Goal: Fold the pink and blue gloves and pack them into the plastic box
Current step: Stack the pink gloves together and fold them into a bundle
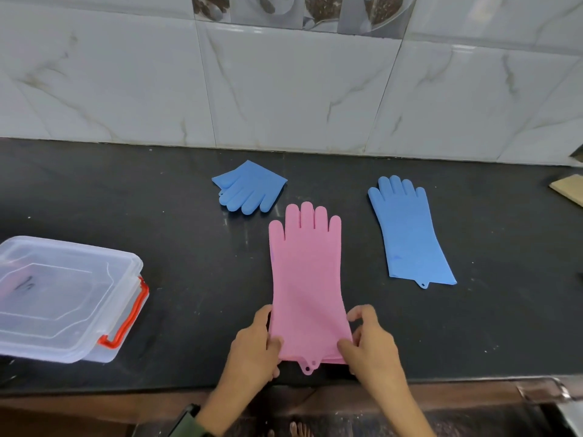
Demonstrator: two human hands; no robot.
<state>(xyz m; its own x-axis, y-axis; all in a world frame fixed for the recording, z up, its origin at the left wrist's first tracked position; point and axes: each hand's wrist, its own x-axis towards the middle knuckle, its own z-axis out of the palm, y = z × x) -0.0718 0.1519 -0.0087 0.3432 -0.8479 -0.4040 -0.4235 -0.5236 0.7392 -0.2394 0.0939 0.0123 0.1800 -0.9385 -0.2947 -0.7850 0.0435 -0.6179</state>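
A pink glove (pixel 305 272) lies flat on the black counter (pixel 189 247), fingers pointing to the wall. My left hand (pixel 255 345) pinches the left corner of its cuff near the counter's front edge. My right hand (pixel 370 342) pinches the right corner of the same cuff. A blue glove (pixel 408 234) lies flat to the right of the pink one. Another blue glove (pixel 249 187), folded over, sits behind and to the left. The clear plastic box (pixel 63 298) with a lid on top and an orange-red clasp stands at the left edge.
A marble-tiled wall (pixel 284 89) rises behind the counter. A tan board (pixel 568 189) pokes in at the far right edge. A metal sink rim (pixel 555 392) shows at the lower right, below the counter's front edge.
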